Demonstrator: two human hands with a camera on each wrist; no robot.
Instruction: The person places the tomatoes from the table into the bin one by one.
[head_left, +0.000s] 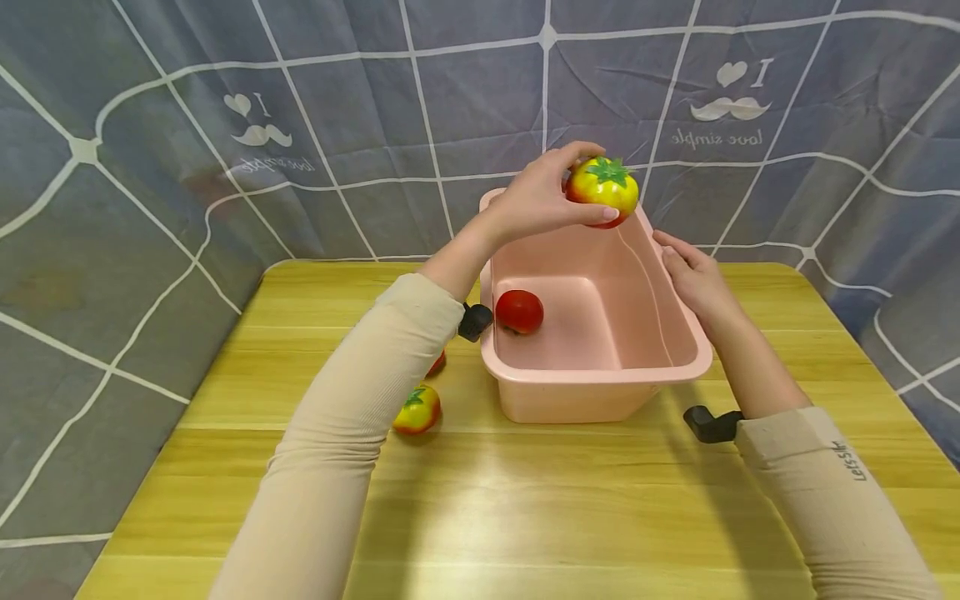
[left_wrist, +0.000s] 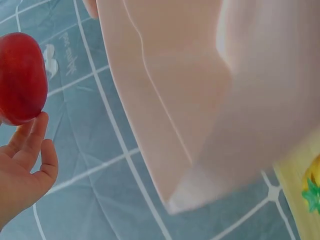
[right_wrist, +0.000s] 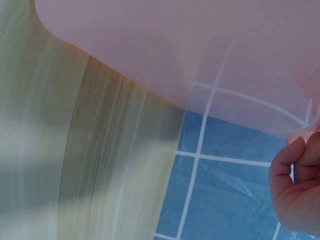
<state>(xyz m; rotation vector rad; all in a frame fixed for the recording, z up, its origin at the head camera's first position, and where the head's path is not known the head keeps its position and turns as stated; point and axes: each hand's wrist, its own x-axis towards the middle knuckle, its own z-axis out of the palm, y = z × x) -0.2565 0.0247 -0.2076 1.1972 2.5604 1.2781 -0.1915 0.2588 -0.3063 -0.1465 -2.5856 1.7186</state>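
Observation:
My left hand (head_left: 528,200) grips a yellow-and-red tomato (head_left: 611,190) with a green leafy top, above the far part of a pink plastic basin (head_left: 592,377). In the left wrist view, the held tomato (left_wrist: 22,77) shows its red underside against the fingers. At the basin's right rim, my right hand (head_left: 697,283) holds the edge; the right wrist view shows its curled fingers (right_wrist: 287,160) by the rim. Inside the basin, a red tomato (head_left: 520,312) lies near the left wall.
Left of the basin, another yellow-and-red tomato (head_left: 417,410) sits on the wooden table (head_left: 525,508), partly behind the left sleeve. A red object (head_left: 437,363), mostly hidden by that sleeve, lies just beyond it. A grey curtain (head_left: 480,108) with white lines hangs behind the table.

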